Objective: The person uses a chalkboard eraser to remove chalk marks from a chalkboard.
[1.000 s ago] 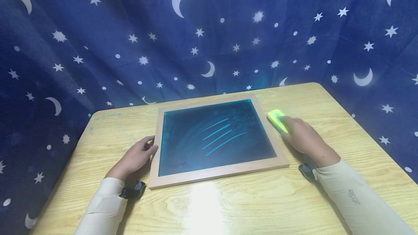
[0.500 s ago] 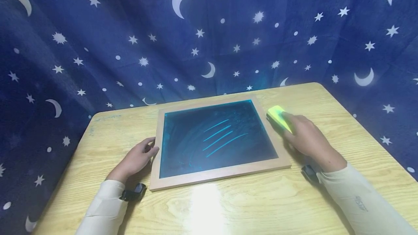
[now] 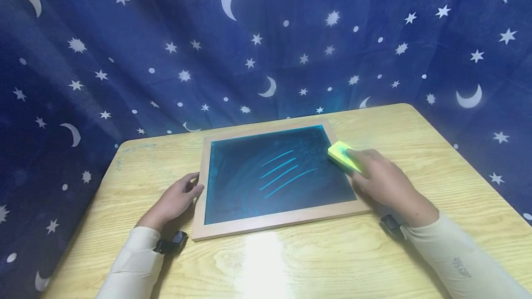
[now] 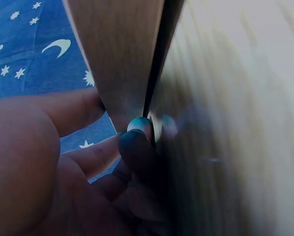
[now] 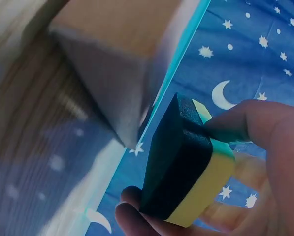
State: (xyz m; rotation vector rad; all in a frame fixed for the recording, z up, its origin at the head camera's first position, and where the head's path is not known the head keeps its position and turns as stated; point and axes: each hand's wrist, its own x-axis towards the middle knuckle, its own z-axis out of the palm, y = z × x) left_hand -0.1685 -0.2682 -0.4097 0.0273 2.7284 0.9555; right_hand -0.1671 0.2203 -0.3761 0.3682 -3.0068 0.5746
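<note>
A wood-framed chalkboard (image 3: 249,197) lies on the table, with several blue chalk strokes across its dark face. My left hand (image 3: 176,199) holds the board's left edge; in the left wrist view the thumb touches the wooden frame (image 4: 119,49) and a blue-stained fingertip (image 4: 137,142) is at its lower edge. A chalkboard eraser (image 3: 341,151), yellow above and dark below, is gripped by my right hand (image 3: 384,176) over the board's right side. The right wrist view shows the eraser's dark felt side (image 5: 179,152) between thumb and fingers, just apart from the frame.
The light wooden table (image 3: 316,257) extends around the board, with blue chalk smudges (image 3: 135,147) near its back left corner. A dark blue curtain (image 3: 208,22) with moons and stars hangs behind and beside it. Black wrist cameras (image 3: 172,242) are strapped to both wrists.
My right hand first shifted slightly right beside the board, then moved left with the eraser, now over the right frame edge. The left hand and the chalk strokes stay as they were.
</note>
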